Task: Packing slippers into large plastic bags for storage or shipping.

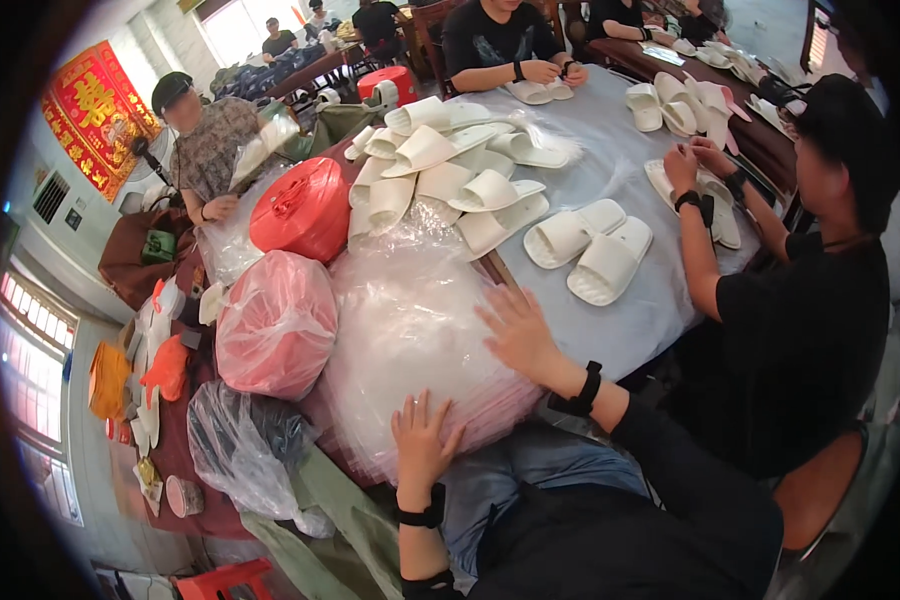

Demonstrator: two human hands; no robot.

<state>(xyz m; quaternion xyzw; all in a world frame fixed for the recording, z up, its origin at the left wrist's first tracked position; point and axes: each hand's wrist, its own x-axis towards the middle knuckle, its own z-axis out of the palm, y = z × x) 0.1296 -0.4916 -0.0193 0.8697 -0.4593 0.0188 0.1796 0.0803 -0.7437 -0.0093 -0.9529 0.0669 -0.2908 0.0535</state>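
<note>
A thick stack of clear plastic bags (400, 320) lies on the table edge just above my lap. My left hand (425, 440) rests on its near edge, fingers spread and flat. Over the stack's right side is my right hand (520, 335), its fingers stretched out and slightly smeared, holding nothing that I can see. Beyond it, a pair of white slippers (590, 248) sits side by side on the plastic-covered table. Farther back, a heap of white slippers (440, 160) touches the far end of the bag stack.
Left of the stack are a red roll of plastic (305, 210), a pink bundle in clear plastic (278, 325) and a dark bundle in plastic (240, 430). A co-worker (810, 220) handles slippers on the right; another (500, 45) sits across. A red stool (225, 580) stands lower left.
</note>
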